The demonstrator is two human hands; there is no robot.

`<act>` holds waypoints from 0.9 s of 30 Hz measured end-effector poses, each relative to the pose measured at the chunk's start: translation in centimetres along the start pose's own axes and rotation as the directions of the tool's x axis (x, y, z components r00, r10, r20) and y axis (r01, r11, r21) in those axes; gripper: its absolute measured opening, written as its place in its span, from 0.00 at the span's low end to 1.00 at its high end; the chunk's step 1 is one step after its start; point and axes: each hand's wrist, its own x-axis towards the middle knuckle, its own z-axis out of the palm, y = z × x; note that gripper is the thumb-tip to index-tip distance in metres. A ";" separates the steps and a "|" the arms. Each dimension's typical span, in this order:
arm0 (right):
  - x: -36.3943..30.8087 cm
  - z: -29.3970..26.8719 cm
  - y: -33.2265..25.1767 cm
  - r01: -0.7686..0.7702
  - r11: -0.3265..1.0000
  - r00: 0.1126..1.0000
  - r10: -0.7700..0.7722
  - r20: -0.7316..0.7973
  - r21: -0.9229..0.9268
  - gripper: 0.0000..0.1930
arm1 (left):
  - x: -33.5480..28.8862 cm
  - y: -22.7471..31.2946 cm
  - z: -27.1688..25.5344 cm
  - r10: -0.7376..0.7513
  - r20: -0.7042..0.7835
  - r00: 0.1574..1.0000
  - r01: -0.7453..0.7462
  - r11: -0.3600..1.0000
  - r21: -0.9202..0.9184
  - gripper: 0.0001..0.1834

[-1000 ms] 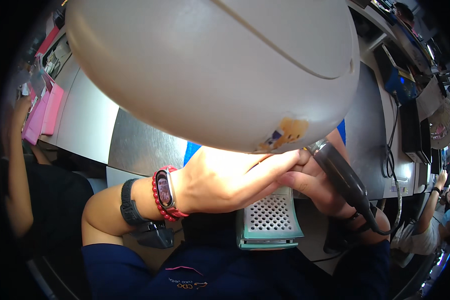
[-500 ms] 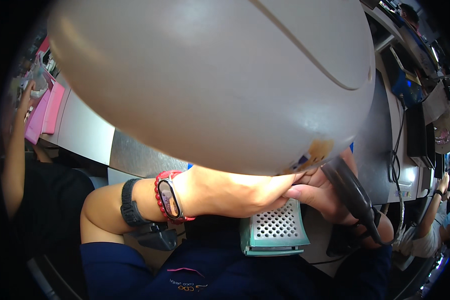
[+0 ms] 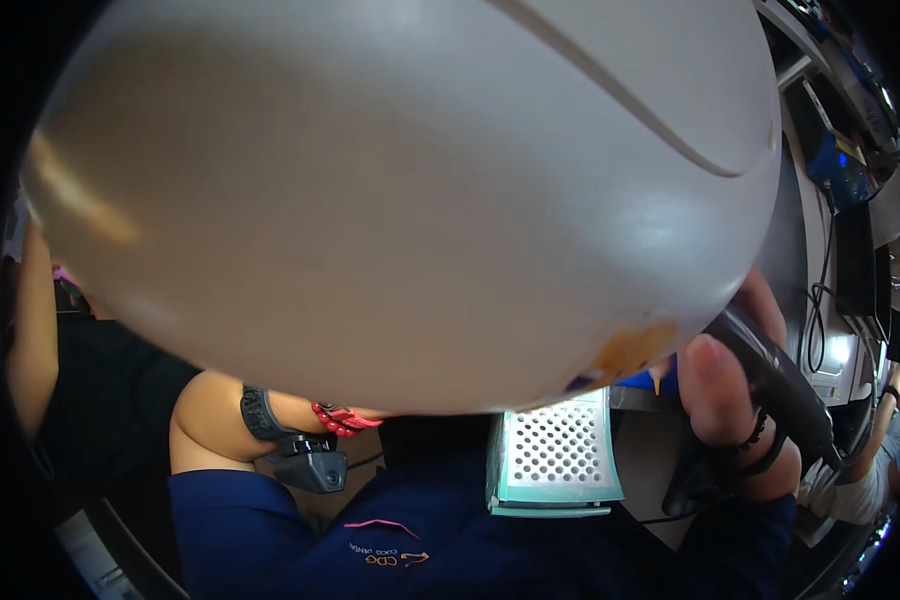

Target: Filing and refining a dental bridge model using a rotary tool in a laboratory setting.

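Note:
A big grey-white rounded lamp head (image 3: pixel 390 220) fills the upper and middle view and hides most of the work area. My left hand is out of sight behind it; only my left forearm (image 3: pixel 205 415) shows, with a red beaded bracelet (image 3: pixel 345 418) at the wrist. At the right, my right hand (image 3: pixel 720 385) is closed round a black corded handpiece (image 3: pixel 775 370), whose working tip is hidden. A blue thing (image 3: pixel 635 380), partly covered by the lamp, shows beside my right thumb.
A teal-edged white perforated grille (image 3: pixel 560 450) juts out below the lamp, close to my body. A small black camera (image 3: pixel 315 466) hangs from my left forearm strap. Looped cables (image 3: pixel 820 310) and a blue box (image 3: pixel 840 165) lie at the right. Another person's arm (image 3: pixel 35 340) is at far left.
The lamp head fills more of the view, now covering my left hand. My right hand and the handpiece have shifted right, apart from where my left hand was touching.

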 end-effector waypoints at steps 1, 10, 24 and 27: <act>-0.5 -0.6 0.1 0.025 0.995 0.999 -0.020 0.047 -0.096 0.23 | 0.0 0.0 0.1 -0.001 0.004 1.000 0.001 1.000 -0.005 0.18; -0.3 1.1 0.0 -0.059 0.973 0.992 0.032 0.121 0.224 0.19 | -0.7 -0.2 1.1 -0.044 0.031 0.999 0.045 0.999 -0.030 0.18; -0.4 0.3 0.4 -0.158 0.976 0.955 0.112 0.275 0.149 0.13 | -1.0 0.5 0.7 -0.063 0.050 0.997 0.066 0.996 -0.061 0.19; -0.3 0.6 0.2 -0.145 0.977 0.968 0.107 0.227 0.159 0.13 | -0.7 0.4 0.7 -0.055 0.048 0.997 0.058 0.996 -0.066 0.19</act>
